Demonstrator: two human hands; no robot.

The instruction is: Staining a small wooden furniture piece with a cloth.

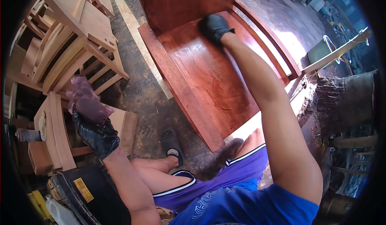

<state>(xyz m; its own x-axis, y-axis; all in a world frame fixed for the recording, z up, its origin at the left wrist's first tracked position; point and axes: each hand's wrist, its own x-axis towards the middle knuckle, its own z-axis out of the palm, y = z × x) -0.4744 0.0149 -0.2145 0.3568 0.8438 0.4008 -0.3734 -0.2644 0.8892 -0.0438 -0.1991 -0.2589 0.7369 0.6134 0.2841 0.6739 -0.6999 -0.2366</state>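
My left hand (98,134), in a black glove, holds up a crumpled pinkish-purple bundle (89,100), thin and slightly see-through like a plastic bag. What is inside it I cannot make out. Also black-gloved, my right hand (216,27) presses on the back of a reddish-brown wooden chair's seat (215,90), close to the backrest (181,4). That hand is blurred, and its fingers and anything under them are hidden. The seat shines as if wet, with streaky marks toward its front. Flat armrests run along both sides, the left one (181,88) nearest me.
Unfinished pale wooden chairs (86,20) crowd the left side. Beside my left forearm sits a black case (90,189) with a yellow label, and a white jug (60,211). At right are a rough stump (341,100), a bucket (321,50) and a plank (341,52).
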